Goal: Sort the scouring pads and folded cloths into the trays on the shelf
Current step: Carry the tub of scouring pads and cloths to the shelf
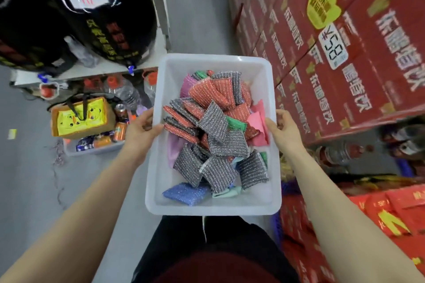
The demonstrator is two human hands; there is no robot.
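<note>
I carry a white plastic tray (pixel 213 204) in front of my body, above the floor. My left hand (pixel 143 130) grips its left rim and my right hand (pixel 284 127) grips its right rim. Inside lies a loose pile of several silver-grey scouring pads (pixel 219 145), red-orange scouring pads (pixel 212 93) and one blue scouring pad (pixel 186 193). Folded cloths lie among and under them: a pink cloth (pixel 257 122) by my right thumb, a green cloth (pixel 235 123), a lilac cloth (pixel 172 149) and a pale mint cloth (pixel 226 193).
Stacked red cartons (pixel 333 53) with a price tag line the right side, with red packs (pixel 379 225) lower down. On the left a shelf holds large black containers (pixel 80 14); below stand bottles, a yellow box (pixel 82 117) and a bin of cans (pixel 101 140). Grey floor (pixel 195 7) runs ahead.
</note>
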